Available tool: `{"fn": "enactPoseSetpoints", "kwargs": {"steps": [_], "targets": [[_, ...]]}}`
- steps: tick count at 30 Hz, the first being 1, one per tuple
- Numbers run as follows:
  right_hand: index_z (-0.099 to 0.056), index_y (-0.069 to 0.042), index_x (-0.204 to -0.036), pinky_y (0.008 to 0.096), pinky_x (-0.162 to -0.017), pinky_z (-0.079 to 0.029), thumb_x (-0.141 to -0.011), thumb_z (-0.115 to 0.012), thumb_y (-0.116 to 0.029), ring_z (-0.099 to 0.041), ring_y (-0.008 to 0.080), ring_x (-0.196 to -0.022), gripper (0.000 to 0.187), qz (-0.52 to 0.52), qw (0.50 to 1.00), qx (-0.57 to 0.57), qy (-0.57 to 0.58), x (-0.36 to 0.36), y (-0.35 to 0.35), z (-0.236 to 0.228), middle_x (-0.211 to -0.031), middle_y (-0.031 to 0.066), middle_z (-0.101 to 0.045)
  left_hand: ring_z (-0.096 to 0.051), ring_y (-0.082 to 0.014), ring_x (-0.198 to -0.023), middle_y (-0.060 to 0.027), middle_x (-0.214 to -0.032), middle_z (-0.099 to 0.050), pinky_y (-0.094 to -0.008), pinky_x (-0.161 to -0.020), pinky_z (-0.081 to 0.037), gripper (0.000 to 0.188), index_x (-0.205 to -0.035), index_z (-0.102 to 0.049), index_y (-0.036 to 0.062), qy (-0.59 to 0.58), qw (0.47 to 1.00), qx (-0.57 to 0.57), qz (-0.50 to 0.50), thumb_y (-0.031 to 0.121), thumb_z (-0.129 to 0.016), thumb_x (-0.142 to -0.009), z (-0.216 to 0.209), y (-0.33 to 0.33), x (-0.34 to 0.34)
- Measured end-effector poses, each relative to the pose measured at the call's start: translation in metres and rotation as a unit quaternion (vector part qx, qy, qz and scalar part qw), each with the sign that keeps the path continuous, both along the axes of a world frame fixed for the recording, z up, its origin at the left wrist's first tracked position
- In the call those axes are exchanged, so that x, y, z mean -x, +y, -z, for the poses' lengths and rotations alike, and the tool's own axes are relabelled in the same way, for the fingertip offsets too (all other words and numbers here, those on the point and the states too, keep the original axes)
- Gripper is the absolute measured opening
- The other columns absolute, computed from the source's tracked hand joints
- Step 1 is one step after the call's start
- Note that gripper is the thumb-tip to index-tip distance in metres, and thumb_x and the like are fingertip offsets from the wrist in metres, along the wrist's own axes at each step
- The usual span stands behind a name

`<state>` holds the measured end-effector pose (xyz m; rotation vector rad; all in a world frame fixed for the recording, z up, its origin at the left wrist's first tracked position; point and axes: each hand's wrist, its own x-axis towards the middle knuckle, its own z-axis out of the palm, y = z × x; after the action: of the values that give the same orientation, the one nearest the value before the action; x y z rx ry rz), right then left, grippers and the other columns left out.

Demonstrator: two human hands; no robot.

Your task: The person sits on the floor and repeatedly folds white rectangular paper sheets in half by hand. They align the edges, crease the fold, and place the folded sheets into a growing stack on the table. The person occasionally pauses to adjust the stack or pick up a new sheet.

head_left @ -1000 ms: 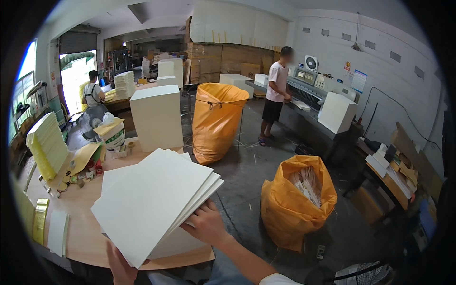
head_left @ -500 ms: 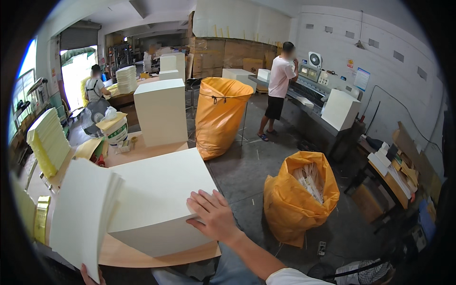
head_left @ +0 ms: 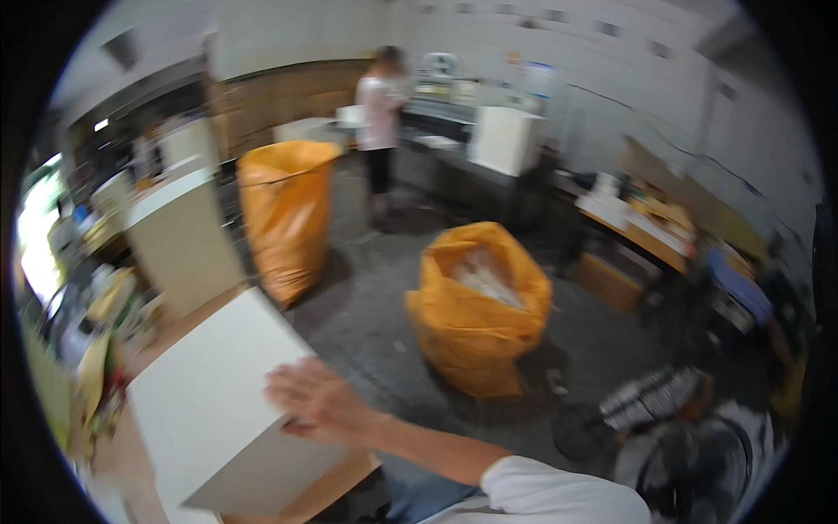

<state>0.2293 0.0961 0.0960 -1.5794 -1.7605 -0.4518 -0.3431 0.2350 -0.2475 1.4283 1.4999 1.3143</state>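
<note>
A tall stack of white paper [head_left: 214, 371] stands on the light wooden table [head_left: 336, 489] in front of me. My right hand [head_left: 319, 402] is at the stack's right edge, fingers stretched out and blurred by motion. No held thing shows in it. Whether the fingertips still touch the paper I cannot tell. My left hand is out of view. Along the left, the paper reaches down to the lower rim of the picture.
Another white paper stack [head_left: 188, 249] stands farther along the table. Two orange sacks, one tall [head_left: 288, 218] and one holding paper strips [head_left: 480, 323], stand on the floor. A person [head_left: 380, 122] stands by a machine [head_left: 436, 113]. A fan [head_left: 694, 463] is at lower right.
My view has swung right, so things sit farther left. The lifted sheets and my left hand are no longer seen. My right hand stays near the stack's right edge.
</note>
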Motion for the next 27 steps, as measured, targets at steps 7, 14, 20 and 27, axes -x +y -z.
{"fn": "enactPoseSetpoints", "kwargs": {"steps": [7, 14, 20, 27], "targets": [[-0.046, -0.004, -0.153, 0.0517, -0.124, -0.031, -0.096, -0.072, -0.030, -0.038, 0.0378, -0.152, 0.068, 0.028, 0.988, -0.106, 0.106, -0.061, -0.039, -0.013, -0.160, 0.0212, -0.044, -0.062, -0.0329, -0.113, -0.0229, -0.123, -0.067, -0.0428, -0.096, -0.051, 0.041, -0.136, -0.057, -0.0110, -0.185, 0.964, 0.182, 0.054, 0.019, -0.051, -0.108, -0.063, -0.002, -0.089], [-0.005, -0.009, -0.162, 0.0467, -0.087, -0.056, -0.096, -0.065, -0.021, -0.065, 0.0368, -0.109, 0.090, 0.445, 0.692, -0.126, 0.554, -0.322, -0.301, 0.004, -0.152, 0.0269, -0.048, -0.057, -0.0368, -0.123, -0.0224, -0.132, -0.063, -0.0480, -0.104, -0.047, 0.042, -0.138, -0.057, -0.0073, -0.144, 0.969, 0.171, 0.107, 0.021, -0.043, -0.110, -0.083, 0.016, -0.112], [-0.019, -0.025, -0.168, 0.0456, -0.056, -0.059, -0.097, -0.042, -0.009, -0.065, 0.0257, -0.067, 0.076, 0.696, 0.469, -0.272, 0.471, -0.358, -0.552, -0.034, -0.124, 0.0207, -0.065, -0.053, -0.0401, -0.131, -0.0220, -0.141, -0.059, -0.0524, -0.110, -0.043, 0.044, -0.140, -0.056, -0.0042, -0.114, 0.976, 0.151, 0.107, 0.023, -0.036, -0.112, -0.096, 0.012, -0.093], [-0.047, -0.013, -0.148, 0.0386, -0.055, -0.056, -0.096, -0.050, -0.017, -0.066, 0.0214, -0.072, 0.052, 0.685, 0.499, -0.244, 0.471, -0.378, -0.569, -0.070, -0.101, 0.0140, -0.066, -0.049, -0.0440, -0.141, -0.0215, -0.150, -0.055, -0.0575, -0.118, -0.039, 0.048, -0.142, -0.056, -0.0006, -0.033, 0.988, -0.003, 0.154, 0.025, -0.028, -0.114, -0.129, 0.032, -0.015]]}}
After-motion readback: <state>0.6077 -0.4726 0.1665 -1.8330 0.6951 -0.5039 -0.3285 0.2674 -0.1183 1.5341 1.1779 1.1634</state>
